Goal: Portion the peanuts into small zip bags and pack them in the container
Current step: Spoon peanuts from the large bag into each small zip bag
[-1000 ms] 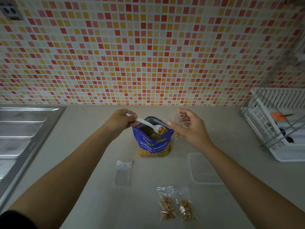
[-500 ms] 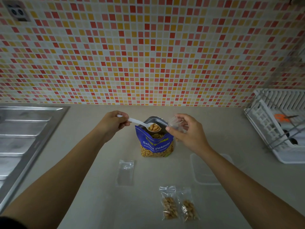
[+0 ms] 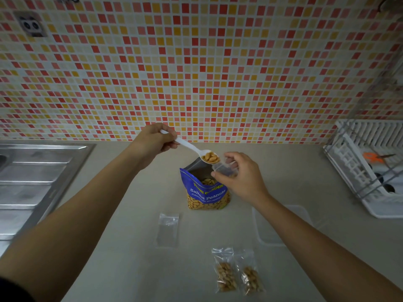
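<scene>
Altogether 2 filled bags [image 3: 225, 274], 1 flat bag [image 3: 168, 229], 1 held bag [image 3: 224, 169], 1 spoon [image 3: 194, 148].

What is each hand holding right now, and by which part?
The left hand grips the white spoon by its handle end; the right hand pinches the small zip bag at its open mouth.

- The right forearm [image 3: 305, 232] is covering part of the container [image 3: 265, 227].
- Picture edges are cutting off the sink [image 3: 32, 182] and dish rack [image 3: 357, 168].
- The right hand [image 3: 244, 177] is partly hiding its zip bag [image 3: 224, 167].
</scene>
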Tool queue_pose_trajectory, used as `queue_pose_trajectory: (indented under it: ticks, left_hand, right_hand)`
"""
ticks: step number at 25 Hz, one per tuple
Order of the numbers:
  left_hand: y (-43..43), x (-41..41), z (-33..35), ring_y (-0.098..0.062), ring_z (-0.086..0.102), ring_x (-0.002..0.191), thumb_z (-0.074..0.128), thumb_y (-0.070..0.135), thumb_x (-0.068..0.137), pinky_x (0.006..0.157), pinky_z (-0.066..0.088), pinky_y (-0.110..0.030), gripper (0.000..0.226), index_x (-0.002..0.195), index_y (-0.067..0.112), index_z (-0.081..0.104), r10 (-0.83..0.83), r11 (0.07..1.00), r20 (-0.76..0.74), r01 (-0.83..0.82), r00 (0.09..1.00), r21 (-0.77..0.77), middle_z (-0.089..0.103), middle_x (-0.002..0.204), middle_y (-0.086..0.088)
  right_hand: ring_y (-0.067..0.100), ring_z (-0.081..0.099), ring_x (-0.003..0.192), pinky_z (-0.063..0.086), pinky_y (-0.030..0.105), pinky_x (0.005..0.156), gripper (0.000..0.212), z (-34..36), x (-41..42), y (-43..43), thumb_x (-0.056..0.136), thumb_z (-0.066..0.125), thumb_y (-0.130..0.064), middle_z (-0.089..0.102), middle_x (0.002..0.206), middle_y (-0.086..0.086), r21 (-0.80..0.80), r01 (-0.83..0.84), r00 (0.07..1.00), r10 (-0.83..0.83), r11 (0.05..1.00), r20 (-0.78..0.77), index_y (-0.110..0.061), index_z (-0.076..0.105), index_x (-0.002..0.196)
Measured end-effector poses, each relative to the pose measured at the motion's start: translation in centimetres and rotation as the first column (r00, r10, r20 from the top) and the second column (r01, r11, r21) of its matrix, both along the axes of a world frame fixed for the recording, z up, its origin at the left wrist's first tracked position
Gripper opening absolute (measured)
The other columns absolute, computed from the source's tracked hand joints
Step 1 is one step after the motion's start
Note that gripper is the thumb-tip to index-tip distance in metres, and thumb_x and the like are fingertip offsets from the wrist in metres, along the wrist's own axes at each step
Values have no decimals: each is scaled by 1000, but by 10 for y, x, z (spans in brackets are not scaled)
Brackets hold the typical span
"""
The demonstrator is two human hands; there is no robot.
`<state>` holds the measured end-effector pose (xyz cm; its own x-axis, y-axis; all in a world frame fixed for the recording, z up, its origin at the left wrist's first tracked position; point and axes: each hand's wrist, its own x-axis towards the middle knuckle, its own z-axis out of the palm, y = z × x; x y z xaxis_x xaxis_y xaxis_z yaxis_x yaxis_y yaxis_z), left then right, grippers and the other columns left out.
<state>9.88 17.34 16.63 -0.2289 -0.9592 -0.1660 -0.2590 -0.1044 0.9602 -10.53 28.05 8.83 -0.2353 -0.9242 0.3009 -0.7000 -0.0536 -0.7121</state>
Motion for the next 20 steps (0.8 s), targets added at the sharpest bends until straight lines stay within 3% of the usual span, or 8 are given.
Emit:
queue_pose_trajectory:
  ticks: [5, 7, 10, 12, 16, 18, 20]
  left_hand:
    - [6, -18, 17, -9, 65, 68, 59, 13, 90, 55, 48, -11, 3, 93, 13, 58, -96, 976, 168, 126, 981, -180, 67, 82, -6]
    - [15, -29, 30, -3, 66, 64, 62, 19, 89, 53, 47, -9, 13, 98, 12, 57, -171, 928, 243, 239, 955, -287, 69, 80, -1]
    - [31, -41, 49, 5, 62, 58, 62, 28, 88, 49, 41, -5, 21, 78, 10, 58, -224, 779, 409, 415, 885, -470, 69, 72, 3]
    - [36, -41, 58, 6, 61, 57, 60, 28, 89, 48, 39, -4, 20, 75, 14, 59, -165, 727, 419, 397, 893, -561, 68, 69, 5]
    - [15, -26, 53, 0, 64, 63, 56, 23, 91, 56, 48, -10, 14, 93, 12, 64, 20, 854, 81, 25, 996, -520, 67, 77, 5]
    - [1, -18, 32, -6, 63, 66, 55, 23, 92, 61, 47, -18, 17, 96, 9, 63, 97, 913, 83, -55, 992, -405, 66, 79, 0]
    - [-5, -17, 0, -10, 61, 67, 55, 23, 92, 62, 46, -23, 18, 94, 7, 63, 68, 953, 197, -6, 978, -302, 67, 81, -4]
  right_hand:
    - [5, 53, 82, 37, 6, 67, 50, 1, 6, -2, 67, 80, -37, 56, 95, -9, -19, 3, 1000, -3, 1000, 5, -16, 60, 109]
    - [5, 53, 82, 39, 8, 68, 50, 3, 9, -3, 66, 80, -36, 58, 96, -8, -18, 16, 998, -15, 1000, 60, -18, 60, 109]
    - [4, 56, 84, 43, 13, 68, 53, 9, 12, -2, 67, 80, -35, 59, 102, -7, -1, 34, 984, -33, 999, 177, -19, 58, 112]
    - [6, 56, 86, 45, 15, 69, 53, 11, 12, -2, 68, 79, -35, 59, 103, -6, -13, 39, 978, -35, 999, 204, -18, 57, 113]
    - [6, 57, 88, 46, 13, 70, 56, 14, 7, 0, 68, 80, -37, 59, 103, -6, -5, 57, 968, -54, 998, 246, -18, 56, 114]
    - [1, 57, 87, 46, 7, 67, 55, 16, 4, 0, 67, 80, -38, 60, 103, -8, 10, 67, 951, -67, 998, 302, -19, 55, 113]
    - [-1, 57, 87, 45, 3, 66, 54, 19, 2, 0, 67, 80, -38, 60, 103, -9, 22, 74, 937, -77, 997, 341, -20, 55, 111]
